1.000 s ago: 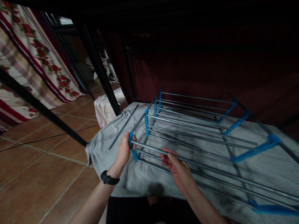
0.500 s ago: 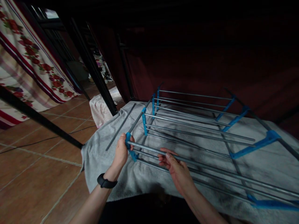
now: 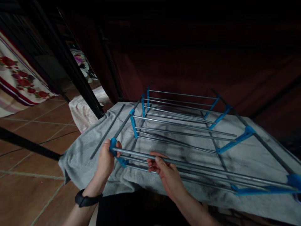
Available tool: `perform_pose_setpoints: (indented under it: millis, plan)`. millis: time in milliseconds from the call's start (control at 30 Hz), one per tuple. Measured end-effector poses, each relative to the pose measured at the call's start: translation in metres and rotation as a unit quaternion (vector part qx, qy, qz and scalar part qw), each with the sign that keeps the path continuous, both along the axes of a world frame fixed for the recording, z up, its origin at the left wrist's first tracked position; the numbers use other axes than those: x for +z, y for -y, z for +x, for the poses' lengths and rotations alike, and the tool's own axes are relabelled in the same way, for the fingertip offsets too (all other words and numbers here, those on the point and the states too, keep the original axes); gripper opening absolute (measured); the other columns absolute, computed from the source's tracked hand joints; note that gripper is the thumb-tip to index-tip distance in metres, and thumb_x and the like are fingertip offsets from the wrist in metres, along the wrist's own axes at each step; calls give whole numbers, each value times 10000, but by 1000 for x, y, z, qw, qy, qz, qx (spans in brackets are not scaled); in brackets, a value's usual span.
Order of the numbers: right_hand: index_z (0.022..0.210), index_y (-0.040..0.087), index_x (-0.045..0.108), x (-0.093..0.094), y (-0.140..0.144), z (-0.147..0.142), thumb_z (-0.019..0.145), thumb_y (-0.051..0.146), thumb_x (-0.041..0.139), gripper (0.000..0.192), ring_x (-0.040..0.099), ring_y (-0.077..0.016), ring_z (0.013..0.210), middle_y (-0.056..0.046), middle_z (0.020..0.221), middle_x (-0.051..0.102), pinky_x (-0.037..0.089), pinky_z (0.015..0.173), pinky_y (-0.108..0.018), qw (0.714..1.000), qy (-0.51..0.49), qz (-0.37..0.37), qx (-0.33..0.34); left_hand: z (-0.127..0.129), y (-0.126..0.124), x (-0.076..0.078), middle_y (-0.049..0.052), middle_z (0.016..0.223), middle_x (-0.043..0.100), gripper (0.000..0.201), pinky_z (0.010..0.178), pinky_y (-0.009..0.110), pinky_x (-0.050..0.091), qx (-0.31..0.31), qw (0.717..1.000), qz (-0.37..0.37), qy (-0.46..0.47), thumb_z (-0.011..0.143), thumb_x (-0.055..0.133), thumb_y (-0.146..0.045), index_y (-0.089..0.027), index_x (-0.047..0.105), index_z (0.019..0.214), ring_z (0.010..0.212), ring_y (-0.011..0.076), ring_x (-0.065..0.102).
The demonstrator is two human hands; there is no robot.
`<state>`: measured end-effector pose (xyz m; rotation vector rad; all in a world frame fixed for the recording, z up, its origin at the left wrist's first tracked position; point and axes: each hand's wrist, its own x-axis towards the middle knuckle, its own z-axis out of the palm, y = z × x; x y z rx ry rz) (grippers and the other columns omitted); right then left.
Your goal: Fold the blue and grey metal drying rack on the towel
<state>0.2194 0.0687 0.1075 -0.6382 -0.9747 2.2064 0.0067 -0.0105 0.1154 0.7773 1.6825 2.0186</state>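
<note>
A rack of grey metal tubes with blue plastic brackets lies on a grey blanket (image 3: 150,183). My left hand (image 3: 105,160), with a black band on the wrist, is wrapped round the near-left blue bracket (image 3: 113,146). From that bracket a metal tube (image 3: 199,165) runs right to the near-right bracket (image 3: 293,181). My right hand (image 3: 166,174) pinches this tube between thumb and fingers, left of its middle. Farther back, other tubes span between a left blue bracket (image 3: 133,124) and a right blue bracket (image 3: 235,141); two have right ends lying free of it.
A loose metal tube (image 3: 107,131) lies on the blanket's left side. Dark bed posts (image 3: 77,72) stand at the left, with a dark red curtain (image 3: 176,69) behind. Tiled floor (image 3: 25,191) and a flowered cloth (image 3: 21,78) are farther left.
The view has turned to the right, bringing the near-right bracket into sight. Both hands keep their holds on the bracket and the tube.
</note>
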Motion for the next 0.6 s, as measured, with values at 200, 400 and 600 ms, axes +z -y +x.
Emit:
perform_pose_setpoints:
  millis: [200, 400, 600]
  plan:
    - [1028, 162, 745, 3, 1, -2, 751, 471, 796, 419, 669, -169, 778, -80, 869, 749, 550, 701, -307, 1000, -21, -14, 1, 0, -2, 1, -11, 439, 443, 486, 529, 297, 338, 16, 999, 13, 26, 928, 369, -506, -216, 517, 567, 469, 147, 391]
    - [1002, 144, 752, 8, 2, -4, 705, 489, 822, 460, 663, -185, 759, -87, 844, 741, 556, 695, -327, 999, -33, -28, -11, -3, -5, 5, -10, 414, 419, 433, 524, 311, 325, 21, 997, -5, 71, 858, 401, -495, -229, 465, 523, 459, 165, 369]
    - [999, 149, 756, 4, 1, -10, 687, 527, 825, 495, 657, -188, 743, -84, 837, 737, 554, 677, -331, 999, -39, -17, -13, -2, -6, 15, -8, 440, 431, 419, 535, 325, 338, 52, 994, -56, 83, 807, 421, -515, -237, 460, 496, 474, 177, 374]
